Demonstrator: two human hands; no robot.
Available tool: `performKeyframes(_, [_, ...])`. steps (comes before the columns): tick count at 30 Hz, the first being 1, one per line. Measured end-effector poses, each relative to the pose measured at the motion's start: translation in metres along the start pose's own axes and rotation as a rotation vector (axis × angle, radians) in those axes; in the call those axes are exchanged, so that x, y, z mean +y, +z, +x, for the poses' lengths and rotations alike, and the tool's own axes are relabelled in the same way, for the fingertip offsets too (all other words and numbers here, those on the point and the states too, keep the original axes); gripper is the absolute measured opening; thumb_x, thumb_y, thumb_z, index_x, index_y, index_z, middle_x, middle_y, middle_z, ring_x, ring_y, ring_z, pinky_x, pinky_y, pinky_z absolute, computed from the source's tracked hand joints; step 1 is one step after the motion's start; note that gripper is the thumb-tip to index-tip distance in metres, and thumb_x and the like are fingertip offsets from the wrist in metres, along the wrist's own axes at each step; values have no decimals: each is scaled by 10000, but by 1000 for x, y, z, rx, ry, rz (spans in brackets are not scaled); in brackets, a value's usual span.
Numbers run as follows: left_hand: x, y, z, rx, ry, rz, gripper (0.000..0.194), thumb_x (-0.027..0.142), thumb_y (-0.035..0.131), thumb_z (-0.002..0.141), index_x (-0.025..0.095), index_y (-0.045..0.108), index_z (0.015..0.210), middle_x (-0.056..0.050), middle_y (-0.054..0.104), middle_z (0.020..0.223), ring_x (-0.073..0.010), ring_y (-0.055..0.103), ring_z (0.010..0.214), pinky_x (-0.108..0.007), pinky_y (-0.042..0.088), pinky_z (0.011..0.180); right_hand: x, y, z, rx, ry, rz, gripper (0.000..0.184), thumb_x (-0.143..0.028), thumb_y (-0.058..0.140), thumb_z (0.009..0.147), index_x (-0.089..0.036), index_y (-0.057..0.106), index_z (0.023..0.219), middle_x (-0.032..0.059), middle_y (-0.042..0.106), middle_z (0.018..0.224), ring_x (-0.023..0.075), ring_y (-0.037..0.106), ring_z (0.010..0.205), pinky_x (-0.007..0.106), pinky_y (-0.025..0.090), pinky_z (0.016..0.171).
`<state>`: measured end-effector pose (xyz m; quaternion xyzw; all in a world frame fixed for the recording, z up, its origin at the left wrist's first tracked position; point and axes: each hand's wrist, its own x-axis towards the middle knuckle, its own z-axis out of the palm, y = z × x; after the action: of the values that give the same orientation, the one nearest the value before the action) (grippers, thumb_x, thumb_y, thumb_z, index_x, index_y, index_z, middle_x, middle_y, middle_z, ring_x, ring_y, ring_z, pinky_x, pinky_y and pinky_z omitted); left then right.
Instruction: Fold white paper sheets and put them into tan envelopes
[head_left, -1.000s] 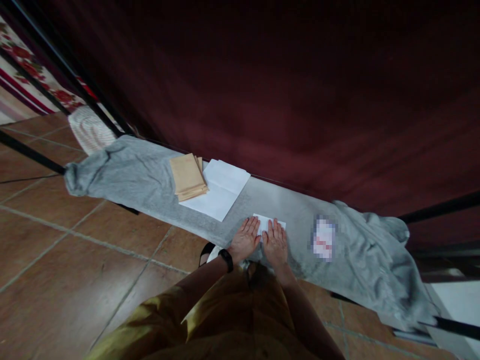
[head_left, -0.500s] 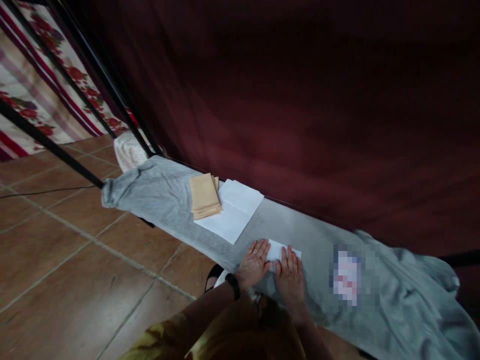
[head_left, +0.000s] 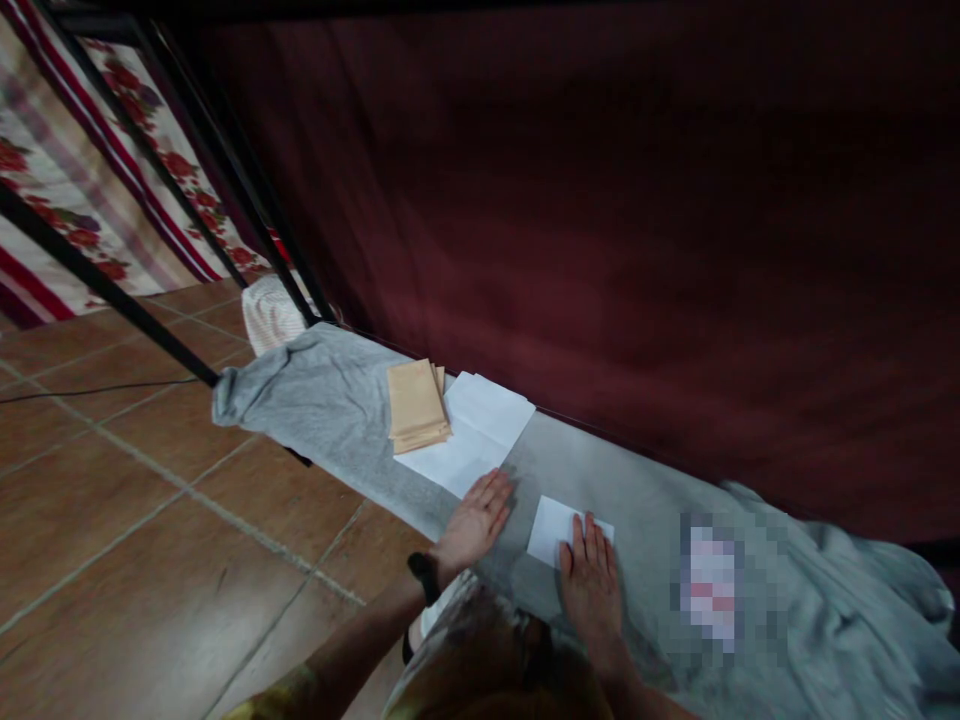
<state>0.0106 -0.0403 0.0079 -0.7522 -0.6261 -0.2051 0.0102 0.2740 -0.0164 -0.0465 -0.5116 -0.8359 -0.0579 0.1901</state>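
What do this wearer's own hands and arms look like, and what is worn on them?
Both hands are ungloved. A dark band, possibly a watch, circles the wrist of the left hand; the wrist of the right hand looks bare. Mustard-yellow fabric, apparently a sleeve, shows low in the picture. Any finer markings are too blurred to tell.

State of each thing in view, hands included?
Left hand: open, empty, by the white sheets' near corner
Right hand: open, fingers laid on the small white paper
Small white paper: flat, partly covered
White sheets: creased, partly under the brown stack
Brown stack: unevenly piled
Gray cloth: rumpled at both ends
Pixelated item: can't tell
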Motion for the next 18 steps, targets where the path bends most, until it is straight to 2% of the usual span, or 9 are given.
performKeyframes(3, [42,22,-5,-122,194,-57,479,390,419,1039,213,449,1483,-60,403,1604,-197,310,1506,-398,316,1226,-1,0,1,8,0,-9,526,-316,330,1034,-126,414,1517,182,402,1585,293,416,1439,519,350,1156])
performKeyframes(6, [64,35,-7,-163,232,-67,488,383,412,1040,208,434,1495,-67,428,1589,-203,349,1488,-410,285,1230,-1,-2,2,10,-12,-11,504,-286,336,1029,-163,442,1505,161,408,1586,296,430,1431,529,349,1153])
performKeyframes(11, [66,36,-7,-152,233,-52,496,367,392,1043,196,413,1508,-84,428,1586,-206,374,1475,-419,250,1232,0,-8,1,-69,-56,-4,471,-227,376,1001,-183,532,1444,159,434,1570,320,399,1451,570,314,1157])
performKeyframes(15, [67,32,-8,-168,243,-26,498,388,369,1051,193,414,1507,-86,412,1596,-198,359,1481,-406,221,1239,1,-8,3,-62,-2,12,521,-261,337,1017,-104,435,1504,216,418,1565,332,414,1434,572,323,1142])
performKeyframes(18, [70,31,-8,-191,243,0,498,387,348,1057,193,407,1512,-85,400,1603,-197,347,1487,-409,203,1242,-3,-7,9,-54,69,25,539,-310,297,1033,-73,440,1495,231,441,1545,334,427,1420,539,315,1152])
